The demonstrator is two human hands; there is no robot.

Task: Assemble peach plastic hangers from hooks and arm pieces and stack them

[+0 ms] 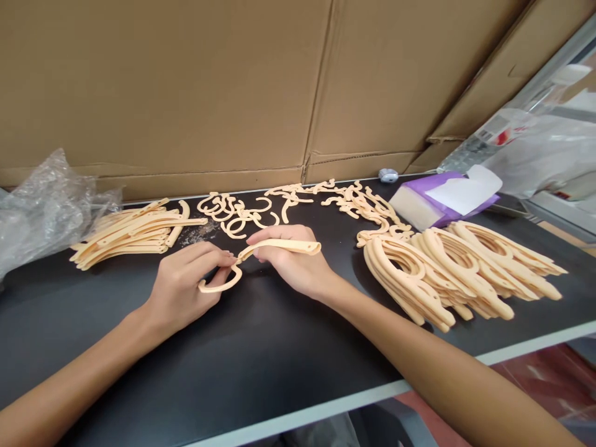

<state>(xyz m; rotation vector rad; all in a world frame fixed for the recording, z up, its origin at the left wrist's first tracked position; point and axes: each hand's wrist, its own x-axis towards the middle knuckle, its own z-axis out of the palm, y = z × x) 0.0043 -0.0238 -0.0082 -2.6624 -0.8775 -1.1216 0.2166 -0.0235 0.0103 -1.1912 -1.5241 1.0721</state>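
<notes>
Along the near side, the table's [261, 372] pale edge strip [344, 403] slants up to the right, and a broad stretch of black top lies between it and the hands, with room on either side of the forearms. Beyond the hands, loose curved pieces [367, 208] reach almost to the far edge, where a cardboard wall [209, 87] rises. The left hand [179, 282] pinches a cream hook [226, 287] between thumb and fingers; the right hand [298, 267], fingers closed around it, grips a cream strip [284, 245] whose end meets the hook above mid-table. Flat strips [135, 233] are heaped at left, layered cream frames [437, 285] at right, just beside a purple packet [428, 192]. Reddish floor [549, 379] shows below. Fingertips hide the joint, so whether the two parts are locked cannot be told; crumpled clear plastic [41, 211] is cut off at left, and a bottle [505, 133] is partly hidden at right
</notes>
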